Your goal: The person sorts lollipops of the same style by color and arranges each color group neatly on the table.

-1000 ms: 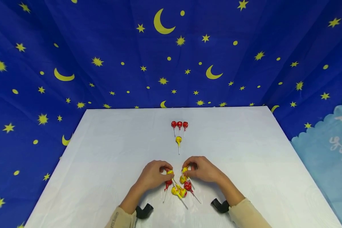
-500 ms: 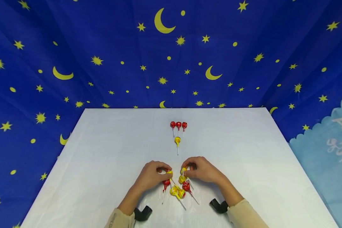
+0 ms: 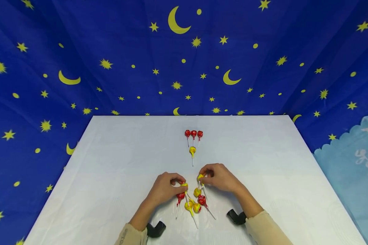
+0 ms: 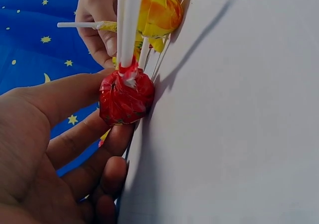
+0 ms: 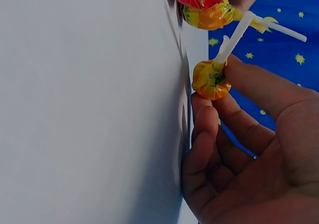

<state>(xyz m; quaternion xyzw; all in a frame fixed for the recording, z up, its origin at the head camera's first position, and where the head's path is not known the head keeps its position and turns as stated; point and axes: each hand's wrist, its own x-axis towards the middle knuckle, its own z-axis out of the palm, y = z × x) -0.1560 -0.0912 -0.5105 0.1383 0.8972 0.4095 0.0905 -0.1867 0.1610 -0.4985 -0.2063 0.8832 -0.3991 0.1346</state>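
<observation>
Lifted and shifted toward upper centre since a second ago: small yellow foil-wrapped lollipop on a white stick (image 3: pixel 200 177), now clear of the pile and off the cloth, so one sweet looks singled out from the heap. Pinched by right hand (image 3: pixel 219 178), thumb and forefinger closed on the stick just above the head, as seen close up in the right wrist view (image 5: pixel 211 79). Just left of it in the head view, a second yellow wrapped lollipop (image 3: pixel 184 185), clamped between curled fingertips of left hand (image 3: pixel 164 187), hardly moved. Touching that hand's fingers in the left wrist view, a red foil-wrapped lollipop (image 4: pixel 126 98), lying on the cloth. Below both hands, lower centre, loose pile of red and yellow lollipops (image 3: pixel 194 204). Above, centre frame, row of three red lollipops (image 3: pixel 193 133) with one yellow lollipop (image 3: pixel 192 150) under it. Underneath all, white tablecloth (image 3: pixel 116 163); behind, blue backdrop with yellow moons and stars (image 3: pixel 79 51).
</observation>
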